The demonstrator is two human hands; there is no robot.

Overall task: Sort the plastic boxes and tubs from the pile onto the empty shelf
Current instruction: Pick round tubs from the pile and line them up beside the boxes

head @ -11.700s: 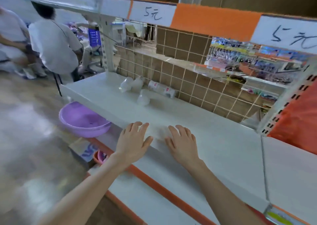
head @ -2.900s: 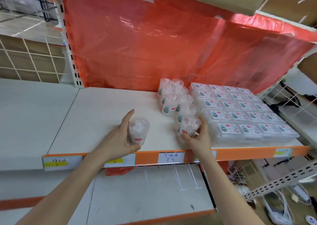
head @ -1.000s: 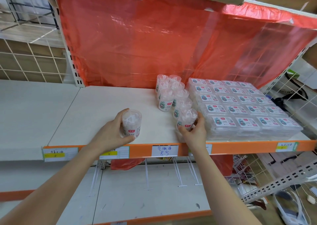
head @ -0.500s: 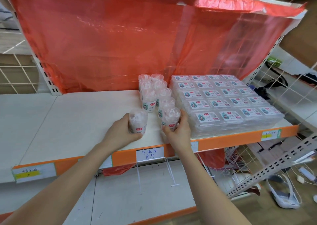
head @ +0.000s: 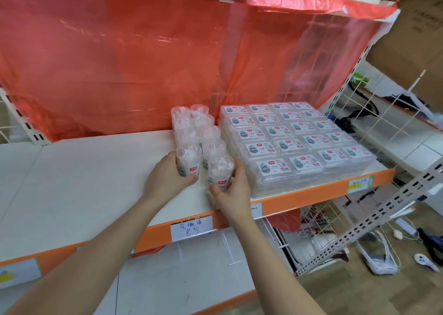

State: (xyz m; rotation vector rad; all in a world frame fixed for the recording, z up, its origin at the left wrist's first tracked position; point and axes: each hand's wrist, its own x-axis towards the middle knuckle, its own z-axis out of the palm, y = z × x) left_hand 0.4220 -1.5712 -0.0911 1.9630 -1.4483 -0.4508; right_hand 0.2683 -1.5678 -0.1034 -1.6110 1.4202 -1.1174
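Note:
On the white shelf (head: 84, 182) stand two rows of clear round tubs (head: 191, 125) with white contents, beside a block of flat clear boxes (head: 287, 134) with labelled lids. My left hand (head: 165, 180) grips one clear tub (head: 189, 160) at the front of the left row, standing on the shelf. My right hand (head: 232, 190) grips another tub (head: 220, 168) at the front of the right row, next to the boxes. The two held tubs stand close together.
A red plastic sheet (head: 143, 50) hangs behind the shelf. The orange shelf edge carries a handwritten price tag (head: 191, 227). A lower white shelf (head: 179, 274) lies below. Wire racks (head: 395, 113) and loose items on the floor lie to the right.
My left hand has carried its tub rightwards to the front of the tub rows. My right hand keeps its hold on the front right tub.

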